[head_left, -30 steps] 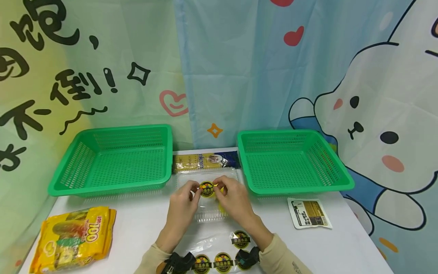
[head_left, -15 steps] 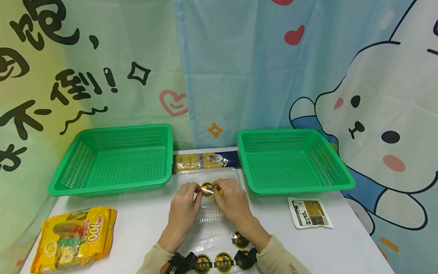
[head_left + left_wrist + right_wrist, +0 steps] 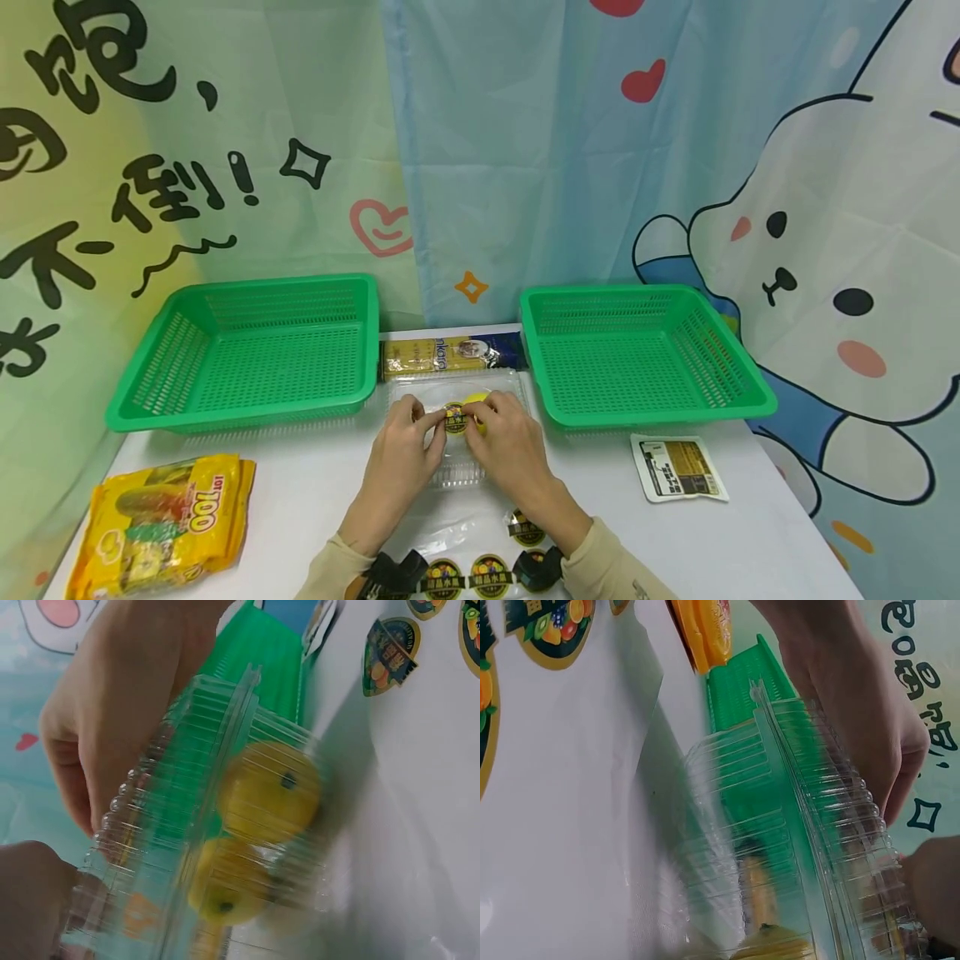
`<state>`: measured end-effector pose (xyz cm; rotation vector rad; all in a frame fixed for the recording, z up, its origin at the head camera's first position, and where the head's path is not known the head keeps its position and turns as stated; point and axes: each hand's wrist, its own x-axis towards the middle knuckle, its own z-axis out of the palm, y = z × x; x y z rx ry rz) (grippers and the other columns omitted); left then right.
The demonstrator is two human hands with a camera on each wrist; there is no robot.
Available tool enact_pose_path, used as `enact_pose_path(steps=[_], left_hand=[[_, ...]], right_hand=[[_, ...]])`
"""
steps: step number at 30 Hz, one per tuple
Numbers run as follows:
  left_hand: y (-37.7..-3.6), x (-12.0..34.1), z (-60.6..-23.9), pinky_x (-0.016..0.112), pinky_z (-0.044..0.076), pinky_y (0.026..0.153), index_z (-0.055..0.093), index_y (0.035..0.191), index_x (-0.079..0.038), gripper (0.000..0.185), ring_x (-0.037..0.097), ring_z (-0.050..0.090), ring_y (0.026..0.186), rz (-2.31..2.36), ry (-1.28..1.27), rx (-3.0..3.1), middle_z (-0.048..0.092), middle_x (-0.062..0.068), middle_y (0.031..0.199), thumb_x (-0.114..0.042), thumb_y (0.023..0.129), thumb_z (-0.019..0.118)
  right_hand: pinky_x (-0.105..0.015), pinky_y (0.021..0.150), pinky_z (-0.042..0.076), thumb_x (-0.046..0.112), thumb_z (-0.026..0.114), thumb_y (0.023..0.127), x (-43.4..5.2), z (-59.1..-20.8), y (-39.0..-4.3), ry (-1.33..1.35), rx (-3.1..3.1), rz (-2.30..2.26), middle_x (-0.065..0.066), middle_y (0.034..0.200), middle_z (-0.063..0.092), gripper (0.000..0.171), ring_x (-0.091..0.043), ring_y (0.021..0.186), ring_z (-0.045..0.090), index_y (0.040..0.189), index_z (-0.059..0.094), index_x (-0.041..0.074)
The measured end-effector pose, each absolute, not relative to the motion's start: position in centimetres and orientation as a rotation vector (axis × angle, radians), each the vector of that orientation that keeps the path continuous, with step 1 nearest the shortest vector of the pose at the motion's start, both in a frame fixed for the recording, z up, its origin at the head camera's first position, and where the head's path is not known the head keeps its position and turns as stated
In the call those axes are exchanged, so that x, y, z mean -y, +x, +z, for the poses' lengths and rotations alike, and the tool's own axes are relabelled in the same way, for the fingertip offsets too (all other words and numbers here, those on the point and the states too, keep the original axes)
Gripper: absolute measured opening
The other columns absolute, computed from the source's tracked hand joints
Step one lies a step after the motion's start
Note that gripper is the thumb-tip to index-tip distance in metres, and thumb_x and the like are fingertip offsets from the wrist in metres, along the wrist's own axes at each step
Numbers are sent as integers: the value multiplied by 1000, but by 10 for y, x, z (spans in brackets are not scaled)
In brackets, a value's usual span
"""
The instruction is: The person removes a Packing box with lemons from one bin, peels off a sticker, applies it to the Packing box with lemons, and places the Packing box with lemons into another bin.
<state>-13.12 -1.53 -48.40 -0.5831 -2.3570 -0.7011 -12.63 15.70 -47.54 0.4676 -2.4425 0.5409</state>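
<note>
Sticker on lid of clear box, pinched at its edges by left hand and right hand. Box on table between two green baskets, noodle packet just behind. Two yellow fruits inside box. Sticker sheet near wrists.

Two green baskets, a yellow snack bag (front left), and a sachet.

Clamshell box between two baskets
</note>
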Motion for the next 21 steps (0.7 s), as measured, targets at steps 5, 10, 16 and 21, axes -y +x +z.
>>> enact_pose_path(steps=[5,10,16,21], left_hand=[[-133,18,-486,27,48,54,78,76,-1,8,17,46,68,-670,-604,2295,51,6,80,-1,76,87],[-135,20,-484,28,43,52,74,67,-3,15,18,45,64,-531,-622,2235,52,6,76,-8,76,86],[-129,31,-479,47,53,69,79,88,-6,25,33,63,84,-569,-537,2238,69,13,97,-31,85,79],[-107,49,-478,60,52,92,65,135,-8,68,41,61,122,-816,-340,2458,60,17,143,-50,83,81]], right_hand=[[-21,54,44,10,83,79,-159,-473,-125,489,2476,507,2,78,62,5,-14,71,54,80,78,10],[-21,55,46,12,82,79,-164,-470,-126,471,2490,493,1,79,65,8,-15,70,53,76,75,10],[-28,55,52,8,79,80,-183,-459,-132,382,2408,537,-2,83,70,3,-20,74,61,83,79,9],[-43,73,58,10,74,91,-230,-429,-135,216,2511,654,-11,96,75,12,-31,90,69,99,80,5]])
